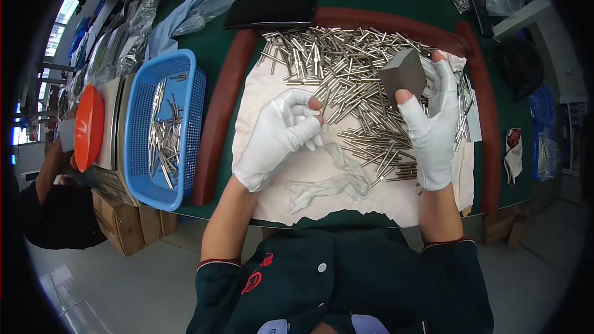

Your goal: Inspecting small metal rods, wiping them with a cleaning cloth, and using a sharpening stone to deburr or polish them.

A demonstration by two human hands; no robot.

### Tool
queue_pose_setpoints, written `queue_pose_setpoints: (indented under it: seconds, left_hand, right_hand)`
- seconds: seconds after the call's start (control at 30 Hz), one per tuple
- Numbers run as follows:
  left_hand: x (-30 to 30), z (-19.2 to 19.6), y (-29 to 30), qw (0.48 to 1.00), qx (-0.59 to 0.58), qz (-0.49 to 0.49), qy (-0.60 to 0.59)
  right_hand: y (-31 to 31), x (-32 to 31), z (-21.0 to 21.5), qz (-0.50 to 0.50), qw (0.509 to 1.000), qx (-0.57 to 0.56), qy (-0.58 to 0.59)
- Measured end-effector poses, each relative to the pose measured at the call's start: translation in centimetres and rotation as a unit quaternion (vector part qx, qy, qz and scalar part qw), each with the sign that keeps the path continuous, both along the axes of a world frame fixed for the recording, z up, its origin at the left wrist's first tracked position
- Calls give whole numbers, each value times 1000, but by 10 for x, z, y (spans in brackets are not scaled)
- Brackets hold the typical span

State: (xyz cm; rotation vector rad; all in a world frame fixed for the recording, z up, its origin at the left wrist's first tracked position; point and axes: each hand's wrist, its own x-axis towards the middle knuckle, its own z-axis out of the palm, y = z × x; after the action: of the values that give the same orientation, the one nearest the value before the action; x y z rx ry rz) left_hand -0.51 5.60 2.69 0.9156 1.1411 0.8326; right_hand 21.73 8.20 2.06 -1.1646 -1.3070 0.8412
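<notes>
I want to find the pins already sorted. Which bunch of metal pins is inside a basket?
The small bunch of metal pins in the blue basket on the left. The big pile lies loose on the white cloth.

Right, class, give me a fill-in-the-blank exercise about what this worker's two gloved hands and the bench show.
1. The right hand holds up a grey ____.
2. The heap of metal pins lies on a ____ cloth.
3. The basket to the person's left, with a few pins inside, is ____ in colour.
4. The left hand wears a ____ glove with open fingertips.

Missing words: block; white; blue; white
</notes>
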Motion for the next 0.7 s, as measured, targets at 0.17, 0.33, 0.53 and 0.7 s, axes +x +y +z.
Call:
queue_pose_setpoints:
  seconds: [0.17, 0.33, 0.53, 0.7]
  left_hand:
    - [-14, -17, -19, 987, 41, 80, -134]
    - [-15, -20, -30, 977, 34, 144, -151]
    - [-25, -30, -38, 968, 40, 178, -171]
    - [-24, -25, -38, 973, 29, 165, -156]
  right_hand:
    - [-8, -17, -3, 55, 998, -25, -14]
    - [-15, -30, 6, 104, 992, -63, -37]
    - [-17, -52, 17, 173, 976, -40, -127]
    - [-24, -63, 3, 173, 976, -35, -126]
